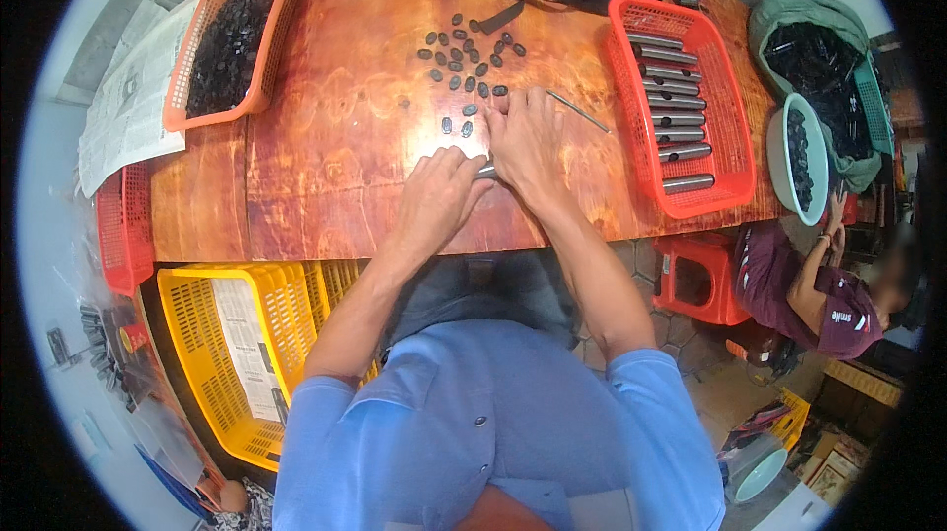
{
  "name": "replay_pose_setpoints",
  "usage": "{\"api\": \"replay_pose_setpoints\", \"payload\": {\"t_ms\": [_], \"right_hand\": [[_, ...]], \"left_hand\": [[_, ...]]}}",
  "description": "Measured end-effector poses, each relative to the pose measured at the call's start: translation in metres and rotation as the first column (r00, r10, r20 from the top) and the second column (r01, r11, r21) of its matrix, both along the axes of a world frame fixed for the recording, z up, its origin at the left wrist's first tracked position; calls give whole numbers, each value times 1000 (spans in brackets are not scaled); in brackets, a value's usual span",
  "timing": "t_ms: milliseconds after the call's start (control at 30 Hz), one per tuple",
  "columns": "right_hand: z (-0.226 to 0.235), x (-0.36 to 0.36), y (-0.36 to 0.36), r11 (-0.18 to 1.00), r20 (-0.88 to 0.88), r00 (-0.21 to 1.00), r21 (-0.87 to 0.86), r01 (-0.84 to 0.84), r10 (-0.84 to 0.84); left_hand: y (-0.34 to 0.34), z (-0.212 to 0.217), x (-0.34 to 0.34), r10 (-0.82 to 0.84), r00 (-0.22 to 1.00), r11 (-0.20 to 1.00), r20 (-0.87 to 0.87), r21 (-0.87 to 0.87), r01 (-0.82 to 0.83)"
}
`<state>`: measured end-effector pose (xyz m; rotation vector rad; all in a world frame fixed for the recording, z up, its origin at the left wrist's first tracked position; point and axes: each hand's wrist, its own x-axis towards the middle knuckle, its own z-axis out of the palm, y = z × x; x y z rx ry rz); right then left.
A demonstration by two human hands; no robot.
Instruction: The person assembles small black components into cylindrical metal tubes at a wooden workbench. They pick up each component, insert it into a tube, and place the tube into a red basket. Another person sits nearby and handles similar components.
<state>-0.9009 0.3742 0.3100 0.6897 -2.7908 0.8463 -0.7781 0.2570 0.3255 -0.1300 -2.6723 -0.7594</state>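
Observation:
Close to the table's near edge, my left hand (444, 191) is closed around a short grey metal tube (485, 170), of which only a little shows between my hands. My right hand (523, 146) presses in against the tube from the right, its fingers curled; what they hold is hidden. Just beyond my fingertips lie a few small black oval pieces (467, 129), and more of these black pieces (456, 66) are scattered farther out. A thin metal rod (579, 111) lies on the wood right of my right hand.
On the right, a red basket (730, 171) holds several metal tubes, beside a pale green basin (779, 161) of black parts. An orange basket (176, 120) of black pieces stands far left on newspaper. Yellow crates (202, 373) sit below the table (335, 196). A person sits at right.

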Motion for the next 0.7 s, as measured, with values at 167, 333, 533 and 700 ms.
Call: {"api": "replay_pose_setpoints", "payload": {"t_ms": [167,333,533,700], "right_hand": [[1,4,2,999,-22,1000,-33,-9,8],[-3,9,0,999,24,1000,-38,19,-18],[-4,4,1,994,-51,999,-107,4,-9],[-6,9,2,997,-75,997,-76,16,-22]], "left_hand": [[2,-5,2,10,1000,1000,10,-8,-10],[1,-11,3,0,1000,1000,22,-19,0],[0,-10,1,-11,1000,997,-2,-75,11],[-2,-2,2,-52,997,997,-48,-61,49]]}}
